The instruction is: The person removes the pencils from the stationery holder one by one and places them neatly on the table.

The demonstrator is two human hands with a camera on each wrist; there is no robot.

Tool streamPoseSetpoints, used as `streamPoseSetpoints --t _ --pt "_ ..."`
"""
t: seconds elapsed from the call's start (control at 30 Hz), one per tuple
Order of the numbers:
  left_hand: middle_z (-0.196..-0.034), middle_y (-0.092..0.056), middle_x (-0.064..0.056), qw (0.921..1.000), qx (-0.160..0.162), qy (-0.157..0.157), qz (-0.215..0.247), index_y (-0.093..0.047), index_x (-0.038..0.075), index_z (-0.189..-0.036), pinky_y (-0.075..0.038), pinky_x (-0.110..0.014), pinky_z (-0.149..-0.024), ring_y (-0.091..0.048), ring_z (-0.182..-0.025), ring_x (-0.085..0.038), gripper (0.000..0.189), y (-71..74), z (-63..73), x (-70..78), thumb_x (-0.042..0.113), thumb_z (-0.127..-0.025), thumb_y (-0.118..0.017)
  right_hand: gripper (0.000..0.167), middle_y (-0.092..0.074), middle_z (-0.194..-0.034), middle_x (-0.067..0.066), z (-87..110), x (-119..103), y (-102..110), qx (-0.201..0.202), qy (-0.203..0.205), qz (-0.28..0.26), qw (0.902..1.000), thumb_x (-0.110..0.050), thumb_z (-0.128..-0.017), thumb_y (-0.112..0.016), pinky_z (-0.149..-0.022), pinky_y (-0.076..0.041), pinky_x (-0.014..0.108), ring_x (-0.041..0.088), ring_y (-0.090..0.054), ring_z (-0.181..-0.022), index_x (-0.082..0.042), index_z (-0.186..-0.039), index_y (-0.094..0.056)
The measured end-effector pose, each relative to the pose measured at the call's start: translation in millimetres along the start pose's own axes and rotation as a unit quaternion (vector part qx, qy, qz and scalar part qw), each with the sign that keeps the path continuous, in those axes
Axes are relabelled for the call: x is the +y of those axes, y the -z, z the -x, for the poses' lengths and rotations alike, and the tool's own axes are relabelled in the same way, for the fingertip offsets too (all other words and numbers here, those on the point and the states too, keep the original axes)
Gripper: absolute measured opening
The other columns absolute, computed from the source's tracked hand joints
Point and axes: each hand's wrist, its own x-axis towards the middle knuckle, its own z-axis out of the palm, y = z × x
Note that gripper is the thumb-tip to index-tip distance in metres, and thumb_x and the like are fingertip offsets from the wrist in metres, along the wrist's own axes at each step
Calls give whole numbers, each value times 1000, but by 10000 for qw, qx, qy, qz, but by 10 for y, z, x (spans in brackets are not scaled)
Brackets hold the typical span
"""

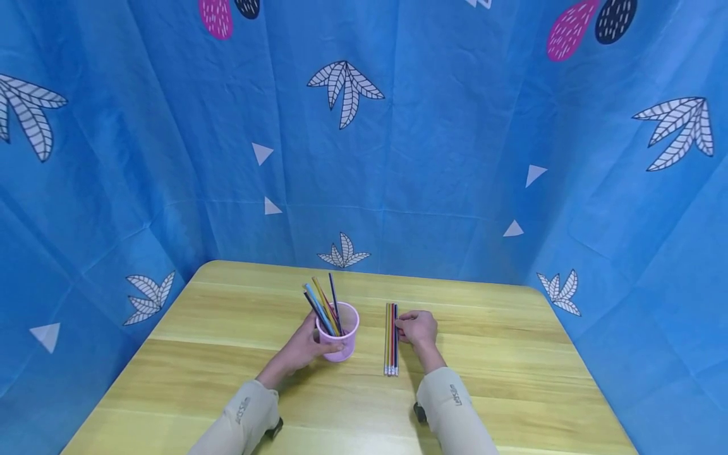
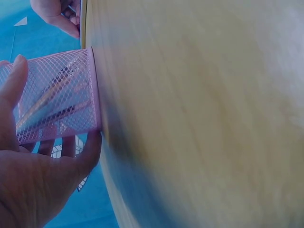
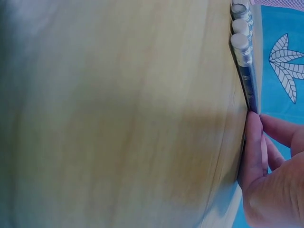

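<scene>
My left hand [image 1: 300, 349] grips a pink mesh pen cup [image 1: 349, 344], thumb across its near side and fingers round the left. Several pencils [image 1: 318, 302], among them light blue, yellow and dark ones, lean to the left in the cup. To its right, a row of pencils [image 1: 389, 344] lies side by side on the table, white eraser ends towards me. The outermost on the right is a dark blue pencil [image 3: 246, 80]; my right hand [image 1: 419, 327] pinches it partway along between thumb and fingers. In the left wrist view, the cup's base [image 2: 92, 90] is right at the tabletop.
The wood-grain table [image 1: 512, 366] has rounded far corners. A blue patterned curtain [image 1: 426, 158] hangs behind it and along both sides. Both forearms, in light sleeves [image 1: 455, 411], reach in from the near edge.
</scene>
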Motion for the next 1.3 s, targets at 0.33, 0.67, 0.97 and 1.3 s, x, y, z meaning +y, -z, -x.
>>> streamPoseSetpoints --t 0.33,0.67,0.97,1.3 --pt "-155 -45 -24 10000 -30 15 12 -25 12 -162 -47 -57 -113 -52 -137 -45 101 -3 -11 -7 7 -83 -86 19 -75 -88 20 -17 7 3 -22 21 -60 10000 3 -85 -78 -60 -65 30 16 -68 -63 7 -104 -74" --pt "-154 -46 -24 10000 -37 22 -1 -24 9 -162 -46 -59 -114 -51 -137 -46 101 -6 -17 3 7 -82 -86 19 -75 -86 17 -23 -20 17 1 185 85 9998 -2 -88 -76 -58 -64 31 18 -68 -61 5 -106 -75" --pt "-154 -46 -22 10000 10 88 -8 -27 12 -162 -45 -59 -114 -51 -138 -44 100 1 -18 -7 8 -82 -86 26 -72 -94 16 56 -321 -78 -331 1007 -498 9931 -1 -92 -73 -74 -67 35 27 -74 -76 6 -117 -73" --pt "-157 -44 -24 9996 -234 179 18 -21 12 -165 -47 -60 -113 -49 -138 -47 104 32 16 2 11 -83 -86 35 -68 -116 20 216 -554 -353 -1641 1390 -1141 9699 -5 -97 -69 -96 -62 34 38 -68 -113 7 -130 -65"
